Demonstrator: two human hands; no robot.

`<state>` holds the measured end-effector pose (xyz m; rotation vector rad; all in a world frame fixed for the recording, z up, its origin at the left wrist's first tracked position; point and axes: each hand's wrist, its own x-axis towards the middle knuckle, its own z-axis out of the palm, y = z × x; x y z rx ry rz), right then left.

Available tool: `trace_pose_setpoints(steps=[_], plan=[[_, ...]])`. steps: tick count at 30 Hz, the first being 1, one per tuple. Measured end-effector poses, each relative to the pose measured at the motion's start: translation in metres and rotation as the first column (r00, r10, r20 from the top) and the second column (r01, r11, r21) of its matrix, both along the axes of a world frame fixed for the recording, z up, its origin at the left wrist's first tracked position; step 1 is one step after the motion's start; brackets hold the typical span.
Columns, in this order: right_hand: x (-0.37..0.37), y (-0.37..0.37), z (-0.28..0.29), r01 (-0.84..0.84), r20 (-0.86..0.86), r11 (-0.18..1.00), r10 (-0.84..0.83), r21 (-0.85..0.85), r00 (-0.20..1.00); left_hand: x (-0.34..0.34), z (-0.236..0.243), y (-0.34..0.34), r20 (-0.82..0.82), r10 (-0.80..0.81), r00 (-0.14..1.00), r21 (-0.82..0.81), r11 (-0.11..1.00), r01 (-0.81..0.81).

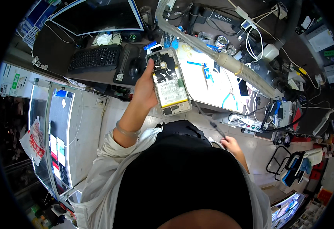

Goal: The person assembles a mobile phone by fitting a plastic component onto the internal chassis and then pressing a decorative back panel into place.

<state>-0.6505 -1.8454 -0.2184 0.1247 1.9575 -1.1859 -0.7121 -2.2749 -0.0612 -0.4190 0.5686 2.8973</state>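
Note:
My left hand (pixel 146 89) is closed on an opened smartphone (pixel 181 106), holding it upright in front of the bench with the thumb along its upper left edge. The back cover is off, so a pale battery (pixel 170 88) with yellow edges and dark upper parts shows. Lower down on the right, my right hand (pixel 232 145) pinches a dark cable (pixel 203 111). That cable runs up toward the phone's right edge; whether it joins the phone I cannot tell. A thicker dark piece (pixel 213 124) sits on the cable just above my fingers.
Behind the phone lies a lit white work surface (pixel 193 78) with blue-handled pliers (pixel 230 100). A ribbed hose (pixel 190 39) arches over it. A keyboard (pixel 94 59), mouse (pixel 135 68) and monitor (pixel 98 17) stand left. Right are a power strip (pixel 247 123) and a chair (pixel 291 168).

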Motion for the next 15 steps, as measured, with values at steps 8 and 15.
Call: trace_pose_setpoints(steps=[8,15], plan=[[-0.025,0.099,0.118,0.388,0.048,0.848,-0.398,-0.362,0.916,0.008,-0.026,-0.022,0.178,0.107,0.978,-0.022,0.994,-0.105],[-0.045,0.143,0.153,0.267,-0.261,0.531,-0.719,-0.804,0.644,0.005,-0.054,-0.027,0.187,0.119,0.975,0.125,0.982,-0.144]])
